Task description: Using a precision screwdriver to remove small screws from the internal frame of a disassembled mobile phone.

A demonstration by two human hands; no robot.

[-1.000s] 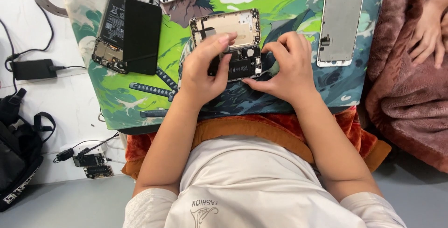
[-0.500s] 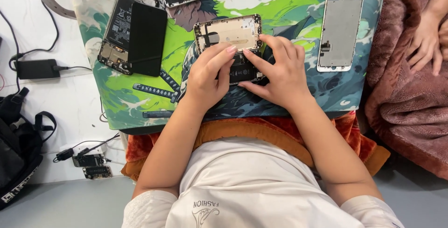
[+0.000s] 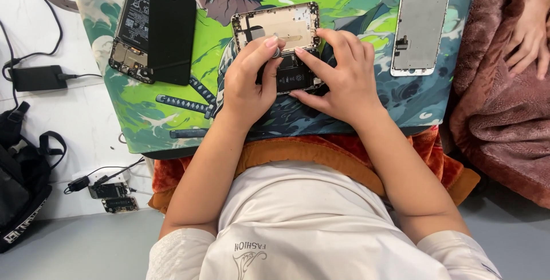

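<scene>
We work over an opened phone chassis [image 3: 279, 35] lying flat on the green printed mat [image 3: 355, 5], just ahead of our wrists. Our left hand [image 3: 250, 79] pinches a small grey round part [image 3: 276, 52] between thumb and forefinger, held right at the chassis's lower half beside the black battery [image 3: 293, 77]. Our right hand [image 3: 338, 74] lies spread and half-open on the chassis, fingertips pressing its edge to steady it, gripping nothing. The step in hand looks like handling that small part at the open frame; any next move there calls for fine fingertip control and a steady chassis. A second opened phone [image 3: 152, 28] lies to the left, a bare screen panel [image 3: 421, 22] to the right. Another person's hand [image 3: 530, 36] rests on a brown blanket [image 3: 504, 114].
</scene>
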